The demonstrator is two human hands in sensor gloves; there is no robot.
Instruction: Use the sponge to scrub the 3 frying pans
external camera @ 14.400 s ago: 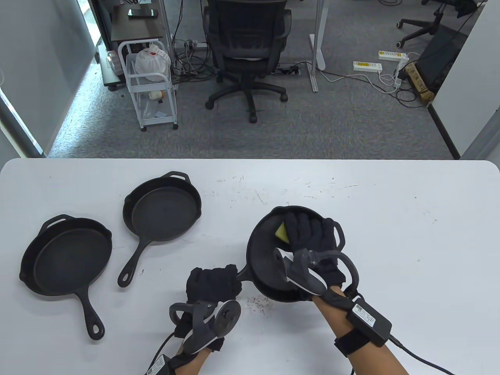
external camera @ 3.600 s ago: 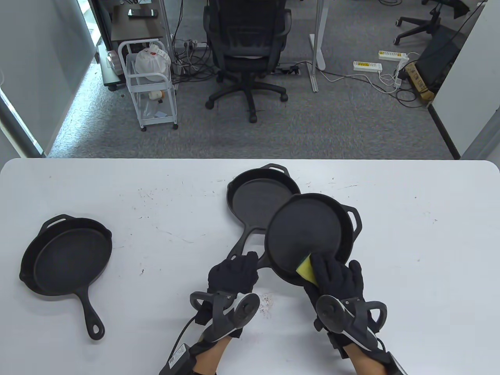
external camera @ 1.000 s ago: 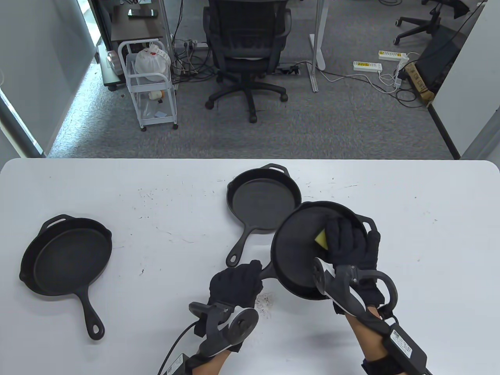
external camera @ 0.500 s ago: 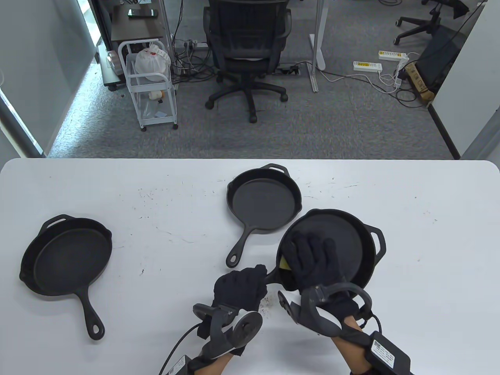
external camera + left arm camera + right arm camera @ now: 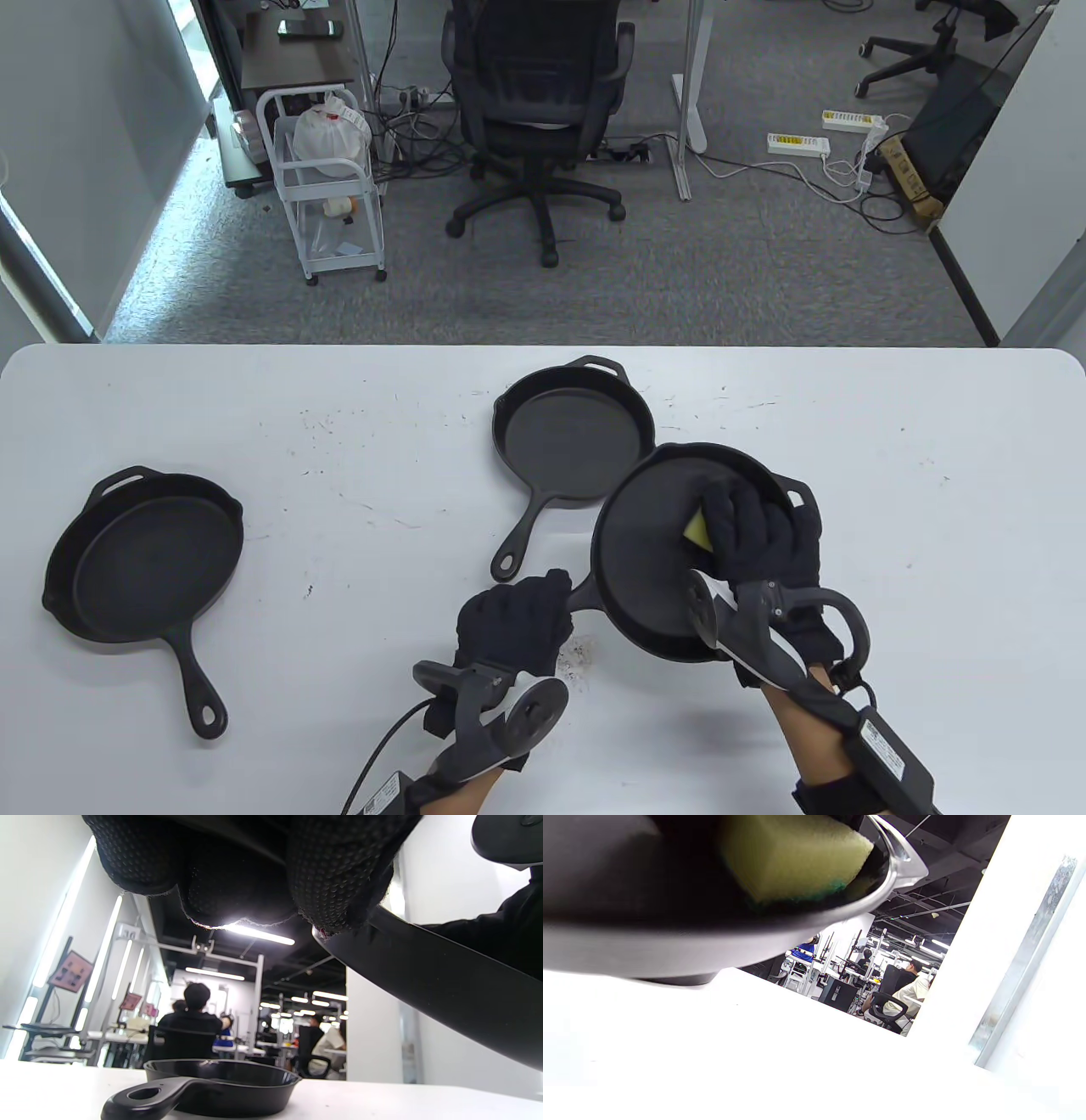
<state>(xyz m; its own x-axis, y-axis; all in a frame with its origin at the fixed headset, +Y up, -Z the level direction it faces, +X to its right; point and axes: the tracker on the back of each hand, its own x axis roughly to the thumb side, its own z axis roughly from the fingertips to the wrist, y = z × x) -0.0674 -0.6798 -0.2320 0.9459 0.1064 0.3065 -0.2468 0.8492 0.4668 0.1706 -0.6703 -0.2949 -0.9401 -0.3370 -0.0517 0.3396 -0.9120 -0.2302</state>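
Observation:
Three black cast-iron frying pans are on the white table. My left hand (image 5: 513, 615) grips the handle of the nearest pan (image 5: 649, 543) and holds it tilted, its far rim raised. Inside that pan my right hand (image 5: 755, 531) holds a yellow sponge (image 5: 699, 530) against the far right part of its floor. The right wrist view shows the sponge (image 5: 793, 853) pressed inside the pan's rim (image 5: 712, 938). A second pan (image 5: 573, 433) lies just behind the held one. The third pan (image 5: 144, 556) lies at the far left. In the left wrist view my fingers (image 5: 237, 866) wrap the handle above the second pan (image 5: 220, 1086).
Dark crumbs (image 5: 581, 658) lie on the table (image 5: 933, 552) near my left hand. Beyond the far edge stand an office chair (image 5: 534, 110) and a white wire cart (image 5: 327, 187). People sit at desks in the background of both wrist views.
My right hand has slid the sponge from the near left of the pan's floor to its far right. The pan, flatter half a second ago, is tilted up again.

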